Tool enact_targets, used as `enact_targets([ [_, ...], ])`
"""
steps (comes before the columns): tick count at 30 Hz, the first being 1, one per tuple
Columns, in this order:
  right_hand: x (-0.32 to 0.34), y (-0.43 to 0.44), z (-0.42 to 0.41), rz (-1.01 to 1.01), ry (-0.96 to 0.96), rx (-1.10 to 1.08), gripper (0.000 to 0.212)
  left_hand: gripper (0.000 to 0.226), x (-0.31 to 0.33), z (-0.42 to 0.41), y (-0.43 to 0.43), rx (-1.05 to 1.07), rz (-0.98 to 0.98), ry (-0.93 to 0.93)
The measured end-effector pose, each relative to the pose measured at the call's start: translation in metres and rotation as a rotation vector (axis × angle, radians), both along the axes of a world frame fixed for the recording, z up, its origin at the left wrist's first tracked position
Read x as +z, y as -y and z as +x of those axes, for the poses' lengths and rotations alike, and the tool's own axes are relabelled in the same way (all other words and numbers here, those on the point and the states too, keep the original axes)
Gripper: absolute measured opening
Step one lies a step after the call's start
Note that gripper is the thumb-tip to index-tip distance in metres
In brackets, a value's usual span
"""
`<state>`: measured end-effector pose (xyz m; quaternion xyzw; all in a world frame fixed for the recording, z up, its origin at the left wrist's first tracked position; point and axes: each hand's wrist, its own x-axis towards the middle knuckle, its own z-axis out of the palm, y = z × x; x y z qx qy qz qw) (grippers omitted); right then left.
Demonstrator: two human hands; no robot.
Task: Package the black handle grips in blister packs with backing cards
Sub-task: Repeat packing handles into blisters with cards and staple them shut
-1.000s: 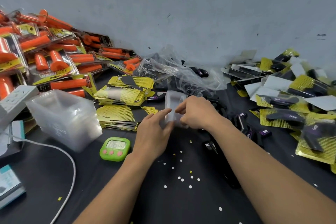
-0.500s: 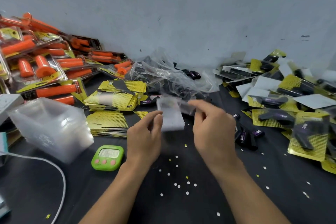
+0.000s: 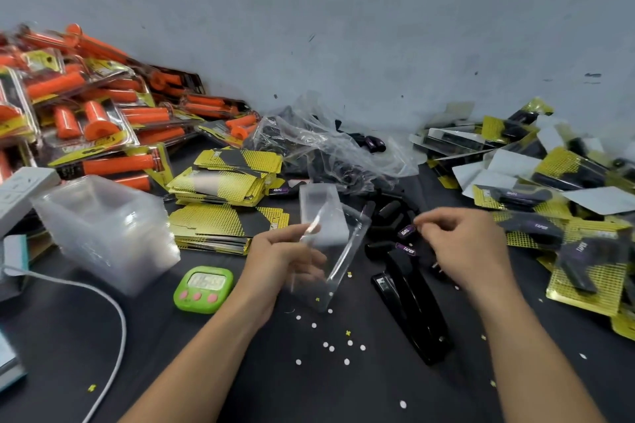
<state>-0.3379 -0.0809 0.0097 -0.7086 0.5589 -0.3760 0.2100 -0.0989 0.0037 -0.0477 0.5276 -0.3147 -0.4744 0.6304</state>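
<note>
Single view: head-worn wide-angle camera, looking forward and down over the black table (image 3: pixel 309 388) towards the grey wall (image 3: pixel 343 27). The wall fills roughly the top third of the frame. Close range: both forearms enter from the bottom edge. Left hand (image 3: pixel 278 261) and right hand (image 3: pixel 464 247) land mid-frame. The clear blister pack (image 3: pixel 326 237) held in the left hand sits almost dead centre. The field is wide enough to take in the orange packs (image 3: pixel 96 113) far out left of the left hand and the yellow-carded packs (image 3: pixel 584 271) right of the right hand. Right-hand fingers are blurred.
</note>
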Motion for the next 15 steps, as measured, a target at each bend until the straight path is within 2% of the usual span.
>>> enact_targets([
  [3, -0.031, 0.017, -0.009, 0.138, -0.152, 0.057, 0.026, 0.055, -0.003, -0.002, -0.002, -0.04, 0.021, 0.234],
  [6, -0.054, 0.018, -0.002, 0.113, -0.202, 0.11, 0.036, 0.056, -0.006, -0.007, -0.004, 0.001, 0.048, 0.348],
  [9, -0.057, 0.023, 0.01, 0.09, -0.439, 0.102, 0.052, 0.051, -0.006, -0.011, -0.004, 0.027, 0.05, 0.408],
  [10, -0.056, 0.022, 0.012, 0.057, -0.465, 0.084, 0.056, 0.053, -0.007, -0.012, -0.006, 0.058, 0.047, 0.425],
  [11, -0.055, 0.02, 0.013, 0.015, -0.419, 0.073, 0.057, 0.056, -0.007, -0.013, -0.008, 0.098, 0.047, 0.454],
  [13, -0.048, 0.01, 0.007, -0.07, -0.125, 0.032, 0.048, 0.056, -0.008, -0.015, -0.011, 0.156, 0.05, 0.529],
  [15, -0.038, -0.003, -0.001, -0.149, 0.146, -0.033, 0.036, 0.047, -0.008, -0.017, -0.013, 0.177, 0.036, 0.557],
])
